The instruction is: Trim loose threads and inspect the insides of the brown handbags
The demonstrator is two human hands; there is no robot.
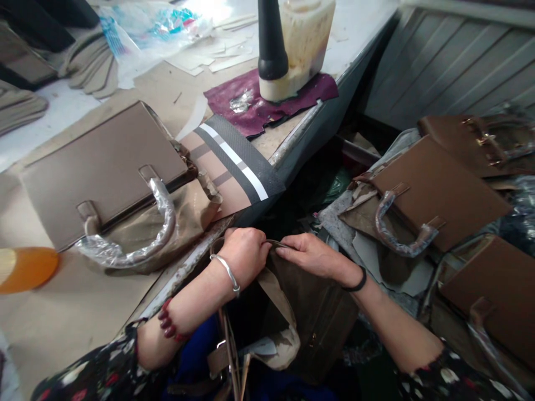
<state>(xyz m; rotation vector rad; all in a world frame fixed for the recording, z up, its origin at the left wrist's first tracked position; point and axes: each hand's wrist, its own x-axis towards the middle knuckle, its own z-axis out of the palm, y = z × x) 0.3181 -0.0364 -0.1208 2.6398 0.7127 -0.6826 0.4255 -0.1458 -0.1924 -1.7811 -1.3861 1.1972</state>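
Observation:
A brown handbag [321, 312], partly out of view, hangs below my hands near the table edge, its lining and a strip of torn paper showing. My left hand [246, 253] is closed on the bag's upper rim. Beside it, my right hand [307, 253] pinches the same rim between thumb and fingers. The two hands are a short way apart along the edge. A strap with a metal ring [221, 345] stands at the bag's near side, below my left wrist. My forearms hide part of the bag.
On the table lie a taupe handbag [104, 161] with plastic-wrapped handles, a striped panel [234, 167], and a stained glue container [309, 39] on purple leather [225, 100]. An orange object [33, 270] is at the left. More brown handbags [438, 184] lie at the right.

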